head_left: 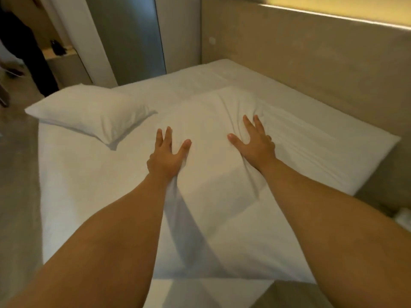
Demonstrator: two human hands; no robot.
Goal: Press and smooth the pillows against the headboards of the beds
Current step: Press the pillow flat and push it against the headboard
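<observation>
A white pillow (213,165) lies flat in the middle of the bed (73,192), running lengthwise from the near edge of the mattress toward its centre. Its cover is creased, with folds fanning out from where the two hands press into it. It does not touch the headboard (311,70), which rises along the right side of the bed, and a strip of bare sheet lies between them.

The left hand (166,156) rests palm down on the left part of the pillow, fingers spread and pointing away from the person, thumb splayed to the right. It is flat and open, grasping nothing, though a ridge of fabric bunches up beside its wrist. The right hand (255,143) lies palm down on the pillow's far right part, fingers fanned, thumb out to the left, also released and pressing rather than gripping; the cloth dimples around it. Both bare forearms stretch out straight from the lower corners of the view, roughly parallel.

A second white pillow (89,114) lies plump and angled at the far left corner of the bed, well apart from the hands. Beyond it stand a white curtain (77,41) and a grey panel (131,36). A lit strip glows along the headboard's top edge.
</observation>
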